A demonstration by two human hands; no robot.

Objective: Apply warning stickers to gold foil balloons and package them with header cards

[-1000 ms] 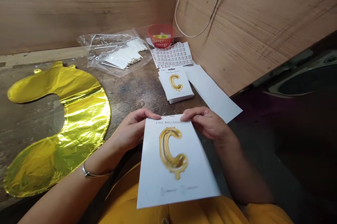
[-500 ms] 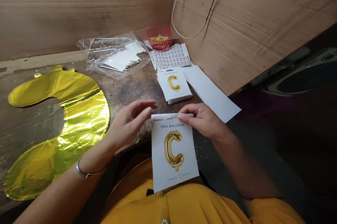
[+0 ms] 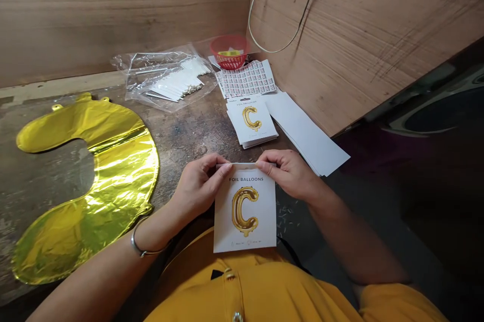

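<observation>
A white card (image 3: 245,211) printed "FOIL BALLOONS" with a golden letter C hangs in front of the yellow shirt. My left hand (image 3: 202,181) pinches its top edge near the left corner, and my right hand (image 3: 287,171) pinches the same edge near the right corner. Both thumbs lie on the printed face; the other fingers are partly hidden behind the card. Beyond the card, a stack of similar cards (image 3: 254,123) rests on the table. To the left lies a flat, shiny gold foil balloon (image 3: 124,166) shaped like a C.
At the back, a clear plastic bag holds white sticks (image 3: 172,82). A red basket (image 3: 230,55) stands by printed sticker sheets (image 3: 245,80). Long white paper strips (image 3: 310,135) reach the table's right edge. A cable (image 3: 274,51) hangs down the wooden wall (image 3: 340,24).
My left hand has moved right and closed on the card's top edge, where it was open before. The card's lower end has swung up and left, and its top edge now tips over.
</observation>
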